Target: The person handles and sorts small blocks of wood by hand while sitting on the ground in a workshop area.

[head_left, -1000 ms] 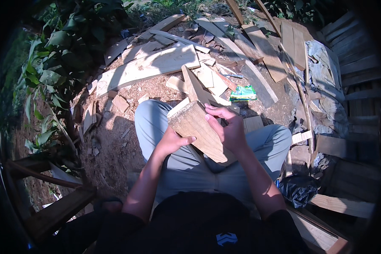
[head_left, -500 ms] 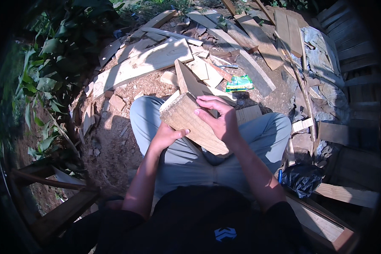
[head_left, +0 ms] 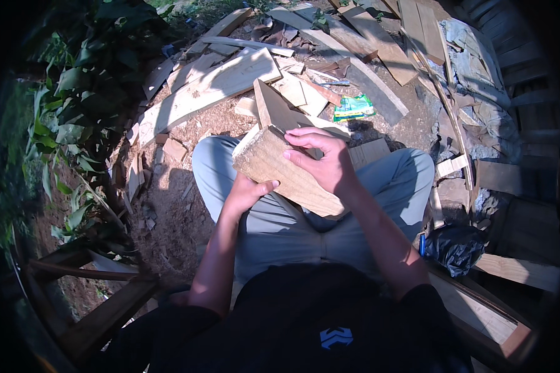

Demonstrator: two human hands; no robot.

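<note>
I sit with a thick block of pale wood resting slanted across my lap, over grey trousers. My left hand grips the block from below at its near left edge, thumb on top. My right hand lies on the block's upper face, fingers curled over its far edge. Whether a small tool is under those fingers cannot be told.
Long planks and wood offcuts lie on the sawdust-covered ground ahead. A green packet lies among them. Leafy plants stand at left, a black bag at right, wooden beams at lower left.
The view has drifted slightly; both hands stay on the block, with the right hand's fingers shifting a little along its upper face.
</note>
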